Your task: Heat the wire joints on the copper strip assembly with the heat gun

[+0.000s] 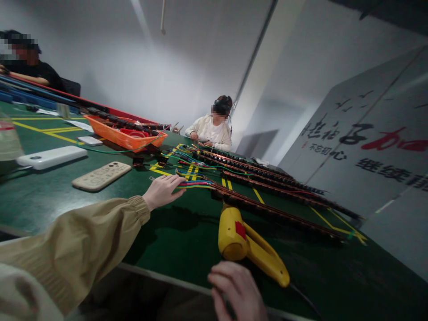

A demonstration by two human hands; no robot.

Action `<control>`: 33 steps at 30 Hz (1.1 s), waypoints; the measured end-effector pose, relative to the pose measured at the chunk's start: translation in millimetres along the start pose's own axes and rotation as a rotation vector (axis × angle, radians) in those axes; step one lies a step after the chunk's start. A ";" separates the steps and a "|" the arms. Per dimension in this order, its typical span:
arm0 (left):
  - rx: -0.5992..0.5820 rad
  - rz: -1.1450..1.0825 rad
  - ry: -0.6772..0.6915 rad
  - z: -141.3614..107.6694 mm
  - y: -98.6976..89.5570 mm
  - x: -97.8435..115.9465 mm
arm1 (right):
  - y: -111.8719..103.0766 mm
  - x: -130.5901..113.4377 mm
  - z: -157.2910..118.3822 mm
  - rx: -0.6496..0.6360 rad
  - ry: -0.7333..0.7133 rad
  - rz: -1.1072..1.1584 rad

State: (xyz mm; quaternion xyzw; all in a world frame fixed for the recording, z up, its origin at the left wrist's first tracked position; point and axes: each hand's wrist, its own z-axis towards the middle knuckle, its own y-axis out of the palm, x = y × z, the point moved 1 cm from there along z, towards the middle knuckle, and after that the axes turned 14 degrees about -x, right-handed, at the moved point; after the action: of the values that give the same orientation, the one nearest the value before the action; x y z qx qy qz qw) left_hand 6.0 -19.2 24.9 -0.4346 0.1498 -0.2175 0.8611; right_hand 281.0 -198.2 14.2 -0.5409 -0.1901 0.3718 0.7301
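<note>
My left hand (163, 191) reaches over the green table, its fingers closed on the ends of a bundle of coloured wires (197, 183), red, blue and green-yellow. These wires run right into a long dark strip assembly (267, 208) with copper-coloured lines. Near the table's front edge is my right hand (236, 290), fingers curled loosely and a little apart, with nothing seen in them. Just beyond it lies a yellow heat gun (234, 236) with a red patch, its nozzle toward the strip.
More dark strips (261, 171) lie behind. At left are an orange tray (123, 136), a beige phone (102, 176), a white power bank (51, 157) and a bottle (9, 140). Two people (214, 131) sit across the table. A cord trails from the heat gun.
</note>
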 end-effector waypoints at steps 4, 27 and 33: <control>-0.015 -0.003 -0.017 0.3 3.7 -0.3 | -12.1 50.3 9.7 0.234 0.419 -0.198; -0.222 -0.190 -0.130 -0.3 31.3 -12.0 | -15.1 13.8 -10.2 -0.122 0.281 -0.164; -0.413 -0.138 -0.141 -0.5 32.6 -8.5 | -9.6 16.5 -14.8 -0.111 0.293 -0.176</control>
State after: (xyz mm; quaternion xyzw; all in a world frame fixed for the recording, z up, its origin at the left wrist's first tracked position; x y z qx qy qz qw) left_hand 6.3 2.0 -1.4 -0.6251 0.1006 -0.2094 0.7452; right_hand 305.1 -196.8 16.0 -0.6099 -0.1485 0.2127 0.7488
